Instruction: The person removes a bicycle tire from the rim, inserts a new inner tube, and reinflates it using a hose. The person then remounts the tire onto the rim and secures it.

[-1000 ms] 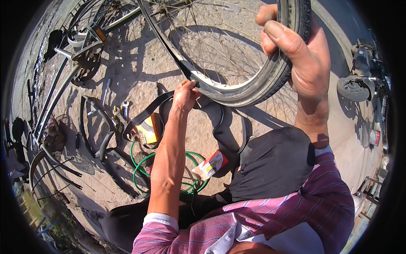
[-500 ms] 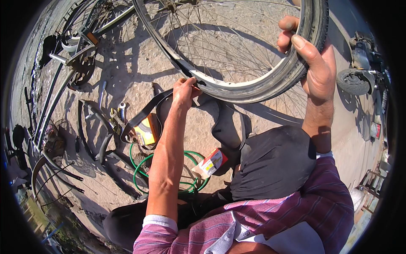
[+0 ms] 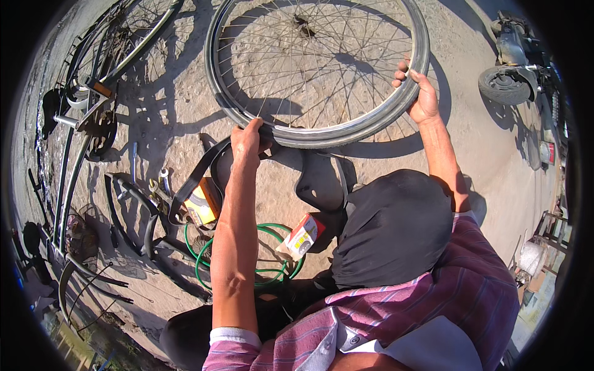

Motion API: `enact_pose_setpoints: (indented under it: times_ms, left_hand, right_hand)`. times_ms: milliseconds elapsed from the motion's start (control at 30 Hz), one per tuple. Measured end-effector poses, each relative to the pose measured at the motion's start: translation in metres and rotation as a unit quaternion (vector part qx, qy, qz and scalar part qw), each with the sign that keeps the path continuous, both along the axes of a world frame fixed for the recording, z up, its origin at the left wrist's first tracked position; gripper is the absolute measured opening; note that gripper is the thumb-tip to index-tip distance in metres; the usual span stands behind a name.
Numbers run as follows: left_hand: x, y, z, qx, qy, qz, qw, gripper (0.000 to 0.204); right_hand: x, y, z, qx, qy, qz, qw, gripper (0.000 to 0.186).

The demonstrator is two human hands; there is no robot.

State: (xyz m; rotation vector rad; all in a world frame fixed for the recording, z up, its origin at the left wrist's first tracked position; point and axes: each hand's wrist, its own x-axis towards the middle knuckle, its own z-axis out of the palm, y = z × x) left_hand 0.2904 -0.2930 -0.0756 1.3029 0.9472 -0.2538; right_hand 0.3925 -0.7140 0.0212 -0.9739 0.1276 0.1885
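A spoked bicycle wheel (image 3: 346,135) with a grey-black tyre on its rim is held out in front of me. My left hand (image 3: 247,141) grips its near left edge, thumb on top by the rim. Around the right side of the tyre my right hand (image 3: 422,99) is wrapped, with its fingertips showing inside the rim. The hub (image 3: 303,26) is at the top of the view. Below the wheel, a black rubber strip (image 3: 207,162) lies in loops on the ground, close to my left hand.
A bicycle frame (image 3: 77,154) lies at left. Spanners (image 3: 164,176), a yellow box (image 3: 203,203), an old cut tyre (image 3: 148,226), a green hose (image 3: 267,230) and a red-white box (image 3: 303,236) are near my knees. A motorbike (image 3: 510,80) stands at far right.
The wheel has moved away from me and turned flatter, so more of its spokes and hub show. Both hands have gone with it, still gripping.
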Motion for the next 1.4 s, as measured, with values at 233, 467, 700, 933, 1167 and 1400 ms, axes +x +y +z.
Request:
enact_pose_setpoints:
  times_ms: [233, 467, 700, 933, 1167, 1400]
  left_hand:
    - [-0.012, 0.017, -0.012, 0.002, -0.040, 0.048, 0.998, 0.029]
    - [-0.017, 0.016, -0.018, -0.010, -0.056, 0.038, 0.998, 0.026]
    - [-0.020, 0.019, -0.017, -0.035, -0.065, 0.035, 0.997, 0.035]
    - [-0.011, 0.017, -0.010, -0.049, -0.057, 0.059, 0.995, 0.032]
    - [-0.011, 0.023, -0.017, -0.015, -0.082, 0.050, 0.995, 0.030]
    - [-0.001, 0.036, -0.015, -0.009, -0.084, 0.026, 0.996, 0.030]
  right_hand:
    - [-0.034, -0.006, -0.073, -0.098, 0.155, -0.030, 0.983, 0.054]
    - [0.028, -0.016, -0.045, -0.398, 0.218, -0.096, 0.886, 0.041]
    - [0.063, -0.048, -0.076, -0.463, 0.143, -0.069, 0.872, 0.047]
    - [0.004, -0.038, -0.087, -0.224, 0.151, -0.074, 0.960, 0.043]
    - [0.022, -0.036, -0.092, -0.386, 0.294, -0.010, 0.874, 0.057]
    - [0.128, -0.069, -0.108, -0.563, 0.210, -0.042, 0.798, 0.073]
